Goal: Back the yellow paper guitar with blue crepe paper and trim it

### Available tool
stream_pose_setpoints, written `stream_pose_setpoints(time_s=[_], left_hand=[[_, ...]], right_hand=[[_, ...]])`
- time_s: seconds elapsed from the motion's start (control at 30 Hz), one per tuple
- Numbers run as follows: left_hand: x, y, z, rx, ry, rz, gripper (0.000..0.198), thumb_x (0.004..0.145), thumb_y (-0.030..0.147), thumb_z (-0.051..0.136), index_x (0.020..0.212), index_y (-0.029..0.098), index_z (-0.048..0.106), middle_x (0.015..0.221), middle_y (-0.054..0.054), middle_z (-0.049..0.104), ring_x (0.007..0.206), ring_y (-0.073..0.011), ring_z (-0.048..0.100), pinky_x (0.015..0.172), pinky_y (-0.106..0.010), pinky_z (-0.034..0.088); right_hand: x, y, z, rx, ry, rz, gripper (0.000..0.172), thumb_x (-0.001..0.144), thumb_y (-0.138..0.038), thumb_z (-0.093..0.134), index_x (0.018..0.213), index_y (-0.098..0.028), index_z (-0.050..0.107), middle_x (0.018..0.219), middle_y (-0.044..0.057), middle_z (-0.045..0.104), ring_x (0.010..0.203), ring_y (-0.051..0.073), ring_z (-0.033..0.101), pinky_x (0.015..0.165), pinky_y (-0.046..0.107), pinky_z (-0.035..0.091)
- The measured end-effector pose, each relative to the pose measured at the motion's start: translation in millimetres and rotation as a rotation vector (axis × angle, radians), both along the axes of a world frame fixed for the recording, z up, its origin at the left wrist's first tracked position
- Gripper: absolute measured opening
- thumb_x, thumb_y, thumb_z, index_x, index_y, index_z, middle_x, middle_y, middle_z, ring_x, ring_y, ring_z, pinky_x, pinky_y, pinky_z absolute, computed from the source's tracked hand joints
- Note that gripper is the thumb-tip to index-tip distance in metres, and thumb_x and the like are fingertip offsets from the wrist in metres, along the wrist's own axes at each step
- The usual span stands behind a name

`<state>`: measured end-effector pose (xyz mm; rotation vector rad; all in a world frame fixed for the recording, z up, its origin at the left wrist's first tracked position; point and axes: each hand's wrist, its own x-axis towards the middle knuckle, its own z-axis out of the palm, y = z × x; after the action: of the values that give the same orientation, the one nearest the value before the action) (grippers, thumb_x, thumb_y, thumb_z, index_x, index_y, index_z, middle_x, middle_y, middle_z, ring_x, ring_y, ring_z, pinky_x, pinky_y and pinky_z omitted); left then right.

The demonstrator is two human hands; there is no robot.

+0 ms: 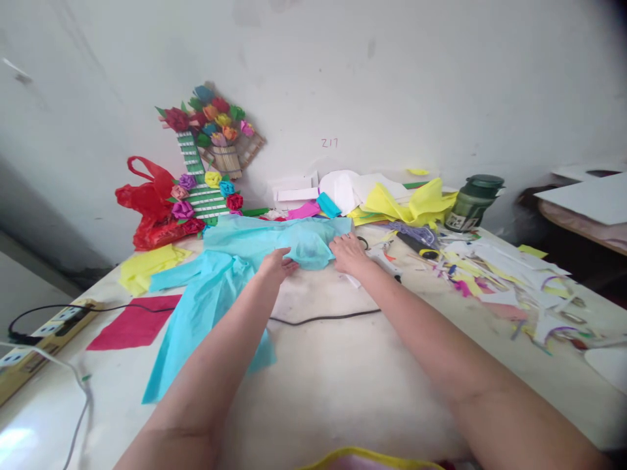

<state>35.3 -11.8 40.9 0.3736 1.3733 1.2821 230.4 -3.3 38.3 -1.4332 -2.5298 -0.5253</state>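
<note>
A large sheet of light blue crepe paper (245,235) lies crumpled across the back of the table, with a raised, rumpled part between my hands. My left hand (280,264) is at its front edge, thumb and fingers apart, with nothing visible in the grasp. At the paper's right end, the bent fingers of my right hand (349,253) close on its edge; the fingertips are partly hidden. More light blue paper (196,326) spreads beside and under my left forearm. A white glue gun (385,260) lies just right of my right hand.
Paper flowers on a green-and-white stand (208,199) lean near the wall beside a red plastic bag (151,196). A power strip (49,339) sits at left; a black cord (318,318) crosses the table. Paper scraps (494,281), a cutter (416,245) and a green bottle (474,203) occupy the right.
</note>
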Motion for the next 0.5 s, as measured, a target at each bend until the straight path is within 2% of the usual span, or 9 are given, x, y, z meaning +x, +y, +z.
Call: stream_pose_setpoints(time_s=[0.17,0.27,0.37,0.5], left_hand=[[3,2,9.0,-0.067,0.041,-0.033,0.023,0.071,0.019,0.062,0.090,0.013,0.051,0.067,-0.006,0.055,0.053,-0.0145,0.058,0.040,-0.020,0.045],[7,3,12.8,-0.055,0.070,-0.016,0.015,0.072,0.016,0.061,0.083,0.013,0.052,0.061,-0.002,0.051,0.047,-0.0103,0.052,0.037,-0.017,0.039],[11,5,8.8,0.040,0.091,0.024,0.015,0.072,0.013,0.060,0.085,0.016,0.053,0.066,-0.001,0.053,0.051,-0.0089,0.053,0.044,-0.018,0.045],[3,11,0.1,0.163,0.055,0.053,0.015,0.073,0.010,0.057,0.085,0.018,0.053,0.072,-0.001,0.057,0.063,-0.0124,0.059,0.060,-0.027,0.053]], right_hand=[[0,4,-0.9,0.002,0.002,0.037,0.019,0.074,-0.014,0.051,0.088,-0.011,0.064,0.091,0.014,0.064,0.089,0.026,0.055,0.087,0.040,0.027],[-1,4,1.5,0.017,0.013,0.058,0.020,0.075,-0.014,0.049,0.088,-0.012,0.064,0.091,0.013,0.065,0.087,0.024,0.056,0.085,0.039,0.029],[-5,-2,6.8,0.020,0.029,0.063,0.020,0.075,-0.017,0.049,0.089,-0.012,0.063,0.091,0.013,0.065,0.085,0.024,0.056,0.084,0.037,0.031],[-16,-12,12.3,0.011,0.058,0.085,0.018,0.076,-0.019,0.051,0.088,-0.013,0.063,0.091,0.012,0.065,0.084,0.023,0.056,0.082,0.036,0.033]])
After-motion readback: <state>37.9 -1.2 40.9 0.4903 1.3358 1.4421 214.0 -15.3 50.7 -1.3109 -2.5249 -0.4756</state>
